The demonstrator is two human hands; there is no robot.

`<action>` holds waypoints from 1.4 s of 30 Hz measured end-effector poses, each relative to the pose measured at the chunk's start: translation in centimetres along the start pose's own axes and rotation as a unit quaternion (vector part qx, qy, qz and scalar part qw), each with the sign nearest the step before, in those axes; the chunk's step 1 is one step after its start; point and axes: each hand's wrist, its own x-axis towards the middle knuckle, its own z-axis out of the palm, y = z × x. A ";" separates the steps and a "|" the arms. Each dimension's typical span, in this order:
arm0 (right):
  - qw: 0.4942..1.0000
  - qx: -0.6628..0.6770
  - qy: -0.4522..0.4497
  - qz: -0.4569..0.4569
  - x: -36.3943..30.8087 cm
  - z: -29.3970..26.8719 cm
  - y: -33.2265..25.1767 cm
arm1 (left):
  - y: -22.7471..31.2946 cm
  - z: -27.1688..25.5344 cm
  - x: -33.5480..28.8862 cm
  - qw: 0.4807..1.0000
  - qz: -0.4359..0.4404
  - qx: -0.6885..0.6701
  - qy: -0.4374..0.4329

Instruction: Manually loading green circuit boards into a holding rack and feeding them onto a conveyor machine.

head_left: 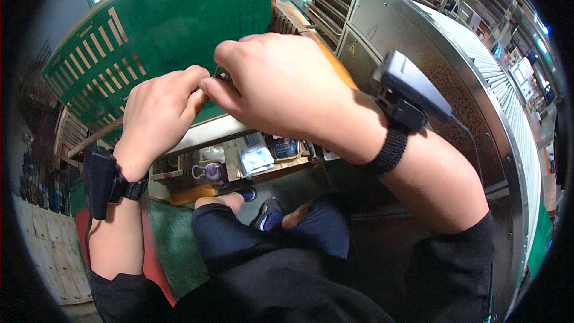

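My left hand (160,104) and my right hand (269,81) meet above a green tabletop (197,18), fingertips touching or nearly so. Both hands are closed, the fingers curled into a pinch. A tiny dark spot shows between my right thumb and forefinger, too small to name; what the left fingers hold, if anything, is hidden. On the left part of the green surface lie several thin, pale strips (98,48) in two rows. Each wrist wears a black strap with a dark device.
A metal machine cabinet (430,30) with a ribbed white side stands close on the right. Racks of dark rods (341,6) rise behind it. Under the table's front edge, a shelf holds a purple cup (212,172), a pale packet (256,154) and a dark box (286,146).
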 end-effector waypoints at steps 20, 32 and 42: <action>0.941 0.175 -0.112 0.266 -25.7 23.2 9.0 | 2.1 -0.7 1.9 0.972 -0.069 -0.215 -0.069; 0.925 0.184 -0.162 0.292 -26.0 25.4 8.3 | 2.8 -0.5 3.8 0.934 -0.159 -0.273 -0.165; 0.932 0.177 -0.176 0.265 -25.5 25.5 8.5 | 1.2 -0.5 4.8 0.903 -0.130 -0.332 -0.238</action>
